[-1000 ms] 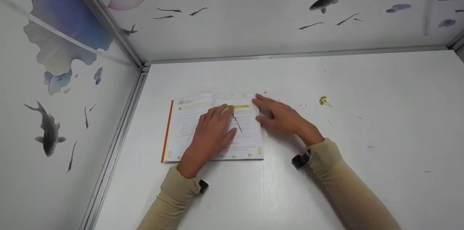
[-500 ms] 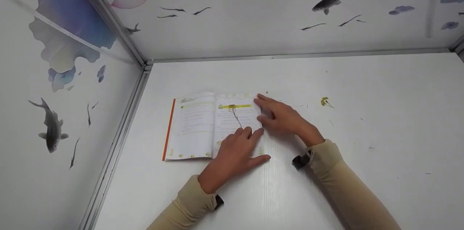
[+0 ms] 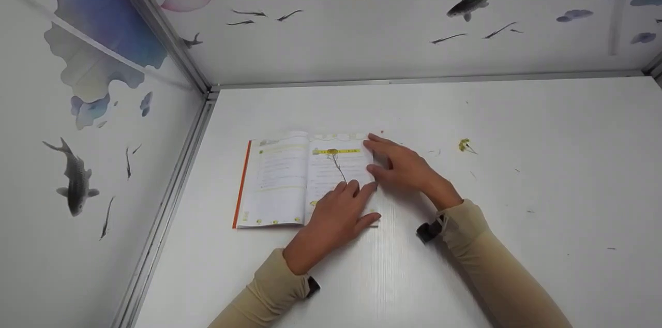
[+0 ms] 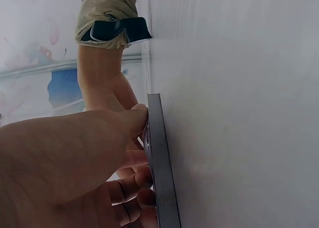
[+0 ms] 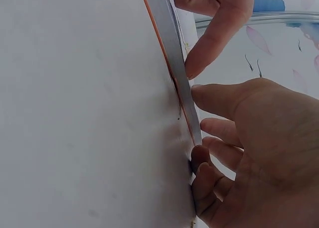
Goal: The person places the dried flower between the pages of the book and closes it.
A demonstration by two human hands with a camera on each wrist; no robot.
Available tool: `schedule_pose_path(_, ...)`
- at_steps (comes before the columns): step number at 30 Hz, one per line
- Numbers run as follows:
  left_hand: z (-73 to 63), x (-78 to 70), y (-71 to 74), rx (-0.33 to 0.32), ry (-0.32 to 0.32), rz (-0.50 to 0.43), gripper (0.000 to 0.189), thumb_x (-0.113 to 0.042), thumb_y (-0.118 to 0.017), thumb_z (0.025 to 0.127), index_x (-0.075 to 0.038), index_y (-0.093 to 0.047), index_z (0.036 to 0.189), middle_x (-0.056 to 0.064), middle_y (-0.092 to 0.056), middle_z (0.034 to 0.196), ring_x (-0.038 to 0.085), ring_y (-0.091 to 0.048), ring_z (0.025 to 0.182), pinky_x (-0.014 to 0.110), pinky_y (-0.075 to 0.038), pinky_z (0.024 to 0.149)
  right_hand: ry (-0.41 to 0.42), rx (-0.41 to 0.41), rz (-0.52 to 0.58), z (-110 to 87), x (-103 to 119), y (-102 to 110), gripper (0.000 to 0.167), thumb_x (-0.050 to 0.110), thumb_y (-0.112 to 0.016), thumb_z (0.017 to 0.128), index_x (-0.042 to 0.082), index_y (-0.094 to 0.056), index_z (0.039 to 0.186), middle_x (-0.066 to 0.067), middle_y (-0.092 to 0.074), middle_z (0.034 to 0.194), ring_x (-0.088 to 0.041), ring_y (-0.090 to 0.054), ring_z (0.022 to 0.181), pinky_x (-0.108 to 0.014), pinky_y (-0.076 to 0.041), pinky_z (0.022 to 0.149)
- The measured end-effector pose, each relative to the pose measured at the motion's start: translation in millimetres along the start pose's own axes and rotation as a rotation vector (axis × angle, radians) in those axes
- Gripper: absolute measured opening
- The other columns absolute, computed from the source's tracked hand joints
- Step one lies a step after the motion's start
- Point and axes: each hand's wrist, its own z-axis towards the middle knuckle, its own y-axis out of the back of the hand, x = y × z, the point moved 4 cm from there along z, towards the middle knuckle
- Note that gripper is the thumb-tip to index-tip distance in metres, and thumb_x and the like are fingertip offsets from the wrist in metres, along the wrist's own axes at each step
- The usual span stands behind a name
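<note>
An open book (image 3: 274, 204) with an orange cover edge lies on the white table. On its right page is a dried pressed flower (image 3: 332, 152), its yellow head near the top and its thin stem slanting down. My left hand (image 3: 333, 219) rests on the lower right page, fingertips at the stem's lower end and thumb at the book's lower right corner. At the book's right edge, my right hand (image 3: 406, 167) touches the page edges with thumb and fingertips. The right wrist view shows the thumb against the pages' side (image 5: 172, 39).
To the right of the book lies a second small dried yellow flower (image 3: 465, 145). Several tiny plant bits (image 3: 517, 170) are scattered on the table (image 3: 543, 126). White panels (image 3: 382, 43) printed with fish and lotus stand at the back and left.
My left hand has moved right and down from over the flower's head to the stem's end, uncovering the flower. My right hand has stayed at the book's right edge.
</note>
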Motion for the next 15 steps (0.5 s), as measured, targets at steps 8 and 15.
schedule_pose_path(8, 0.7, 0.4, -0.3, 0.005, 0.014, 0.011, 0.063, -0.053, -0.061, 0.109, -0.020, -0.048, 0.161, 0.004, -0.066, 0.119, 0.022, -0.063, 0.102, 0.033, -0.058, 0.079, -0.012, -0.020, 0.009, -0.1, 1.2, -0.5, 0.067, 0.029, -0.070, 0.107, 0.015, -0.044, 0.167, -0.003, -0.035, 0.178, -0.031, -0.031, 0.166, -0.056, -0.029, 0.132)
schedule_pose_path(15, 0.5, 0.7, 2.8, -0.018, 0.027, -0.017, 0.055, -0.045, -0.061, 0.111, -0.027, -0.048, 0.161, 0.005, -0.067, 0.115, 0.023, -0.064, 0.098, 0.034, -0.057, 0.071, -0.012, -0.049, 0.055, 1.8, -0.5, -0.8, 0.066, 0.025, -0.060, 0.112, 0.012, -0.033, 0.171, -0.008, -0.029, 0.180, -0.031, -0.025, 0.168, -0.055, -0.025, 0.134)
